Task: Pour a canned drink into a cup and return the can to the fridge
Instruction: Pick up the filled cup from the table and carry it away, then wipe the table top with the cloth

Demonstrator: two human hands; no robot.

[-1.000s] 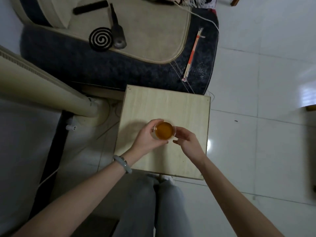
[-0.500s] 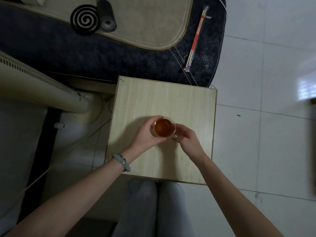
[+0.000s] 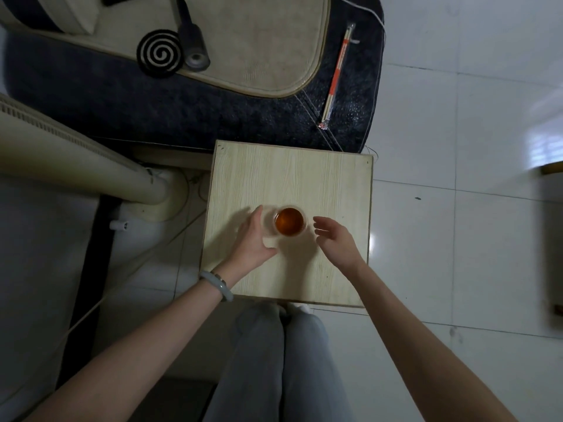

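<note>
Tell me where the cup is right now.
In the head view the cup stands near the middle of the wooden table, between the left hand and the right hand, closer to the left one.

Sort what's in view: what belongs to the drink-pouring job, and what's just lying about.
Job in hand:
cup of amber drink
wooden table it stands on
left hand and right hand, open on either side of the cup

Lying about:
mosquito coil
dark cylinder beside the coil
wrapped chopsticks
beige cushion
</note>
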